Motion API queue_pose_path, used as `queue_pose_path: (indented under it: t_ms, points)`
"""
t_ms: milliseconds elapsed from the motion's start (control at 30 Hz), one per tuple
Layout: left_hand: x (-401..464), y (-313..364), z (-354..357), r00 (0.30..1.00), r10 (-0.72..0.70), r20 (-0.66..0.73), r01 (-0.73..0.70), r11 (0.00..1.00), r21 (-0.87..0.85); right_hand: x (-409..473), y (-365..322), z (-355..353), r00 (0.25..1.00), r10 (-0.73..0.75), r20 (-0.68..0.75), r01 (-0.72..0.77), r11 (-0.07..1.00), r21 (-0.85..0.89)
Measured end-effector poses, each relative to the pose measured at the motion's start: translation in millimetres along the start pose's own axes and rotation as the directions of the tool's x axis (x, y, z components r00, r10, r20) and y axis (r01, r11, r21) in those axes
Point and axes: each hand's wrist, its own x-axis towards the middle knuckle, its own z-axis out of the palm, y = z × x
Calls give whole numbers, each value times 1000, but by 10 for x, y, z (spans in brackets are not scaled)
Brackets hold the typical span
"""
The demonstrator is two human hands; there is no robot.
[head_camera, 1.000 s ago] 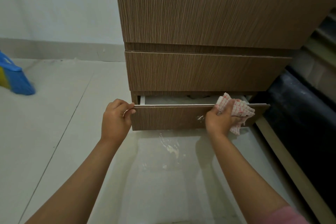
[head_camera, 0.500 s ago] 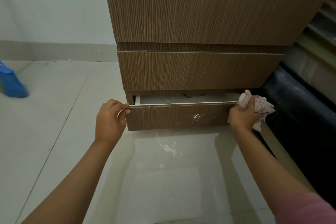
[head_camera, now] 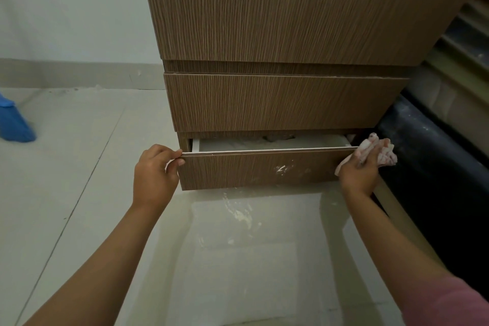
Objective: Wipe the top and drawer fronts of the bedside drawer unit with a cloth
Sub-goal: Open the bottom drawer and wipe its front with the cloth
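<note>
Drawer unit (head_camera: 277, 21): wood-grain, being seen from the front and low down; three drawer fronts are being shown, stacked, the unit standing on the floor against a pale wall.
Bottom drawer (head_camera: 259, 169): being held pulled partly out; a pale, dusty inside is being exposed behind its white top edge, with something dark at the back that cannot be made out.
Marks: white smears (head_camera: 284, 169) are being shown on the bottom drawer front, right of centre.
Cloth (head_camera: 381, 152): white with a red pattern, bunched; it is being pressed at the right end of the bottom drawer front, by the upper corner.
Right hand (head_camera: 361, 171): the cloth is being gripped, fingers curled round it; a pink sleeve is being seen at the lower right edge of the view.
Left hand (head_camera: 154, 172): the grip is being closed on the drawer front's left top corner, thumb in front, fingers over the edge.
Floor (head_camera: 79, 167): pale tiles; white residue (head_camera: 242, 216) is lying just below the drawer.
Broom (head_camera: 13, 122): blue bristles, at the far left edge, well apart from the unit.
Right side: a dark padded surface (head_camera: 436, 167) is lying just beside the unit.
</note>
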Motion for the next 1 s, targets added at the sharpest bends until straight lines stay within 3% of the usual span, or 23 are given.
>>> queue_pose_path:
  t_ms: [100,200,400,567,767,867,1000]
  points:
    - [0,8,-3,1000,3,-2,-3,1000,4,-24,75,28,999,33,-33,-32,999,11]
    - [7,13,-1,1000,6,-6,-6,1000,6,-153,117,58,997,-41,-60,43,998,36]
    - [-8,3,8,1000,5,-23,-5,1000,4,-317,19,258,968,-233,94,231,972,35]
    - [0,2,7,1000,16,-19,-16,1000,20,-18,-15,189,996,-76,37,70,986,149]
    - [-7,-3,12,1000,7,-25,-7,1000,10,92,20,104,997,-72,-27,74,993,90]
    - [0,5,8,1000,6,-23,-6,1000,7,0,9,111,998,26,-61,-20,994,103]
    - [-3,4,7,1000,2,-18,-2,1000,7,-48,85,201,984,179,-5,-177,973,151]
